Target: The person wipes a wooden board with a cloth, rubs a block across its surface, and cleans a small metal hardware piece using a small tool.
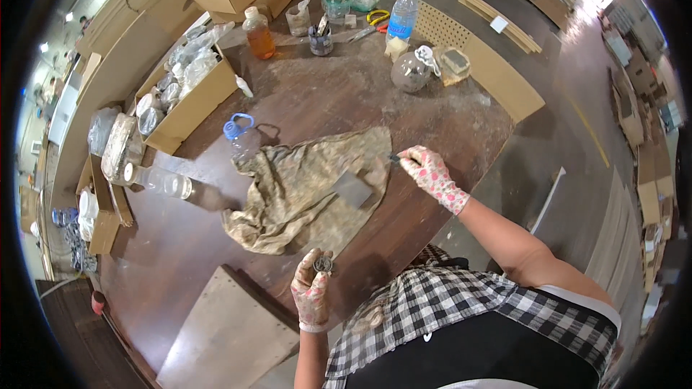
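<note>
My left hand (311, 292), in a white glove with pink dots, is closed around a small round metal piece (324, 264) with a dark ring-shaped face. It is just off the near edge of a crumpled, stained cloth (288, 194). Beyond the cloth's right edge, my right hand (431, 176), gloved alike, pinches a small dark piece (394, 158) between thumb and fingers; its exact kind is too small to tell. A flat grey square sheet (352, 189) lies on the cloth between my hands.
Left of the cloth are a clear jug with a blue handle (244, 137), a lying bottle (162, 181) and an open carton (191, 104). Farther back stand a bottle of amber liquid (259, 34), a water bottle (403, 16) and a round glass jar (411, 72). A board (223, 338) is near.
</note>
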The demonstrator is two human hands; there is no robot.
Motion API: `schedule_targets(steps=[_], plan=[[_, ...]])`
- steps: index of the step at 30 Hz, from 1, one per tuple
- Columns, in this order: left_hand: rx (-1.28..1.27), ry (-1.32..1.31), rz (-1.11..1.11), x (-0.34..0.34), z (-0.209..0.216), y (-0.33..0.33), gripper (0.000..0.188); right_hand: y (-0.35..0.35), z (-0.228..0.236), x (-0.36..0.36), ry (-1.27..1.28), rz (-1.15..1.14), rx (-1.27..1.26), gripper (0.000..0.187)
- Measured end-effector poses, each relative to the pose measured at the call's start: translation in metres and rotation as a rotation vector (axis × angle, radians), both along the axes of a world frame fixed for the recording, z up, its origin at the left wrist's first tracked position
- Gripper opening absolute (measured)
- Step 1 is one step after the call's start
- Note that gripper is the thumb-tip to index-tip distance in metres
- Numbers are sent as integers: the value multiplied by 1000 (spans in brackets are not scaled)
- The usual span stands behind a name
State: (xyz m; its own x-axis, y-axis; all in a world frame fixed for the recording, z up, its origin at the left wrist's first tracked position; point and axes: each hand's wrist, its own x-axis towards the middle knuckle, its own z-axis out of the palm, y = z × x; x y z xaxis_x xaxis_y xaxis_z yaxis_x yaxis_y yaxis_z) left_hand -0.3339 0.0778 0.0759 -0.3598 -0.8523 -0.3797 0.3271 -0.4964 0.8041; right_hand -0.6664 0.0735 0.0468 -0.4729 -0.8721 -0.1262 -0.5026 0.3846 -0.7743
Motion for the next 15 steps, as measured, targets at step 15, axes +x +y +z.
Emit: schedule_targets(steps=[15], plan=[[78, -102, 365, -133, 19, 28, 53, -68, 23, -61, 359, 410, -507, 29]])
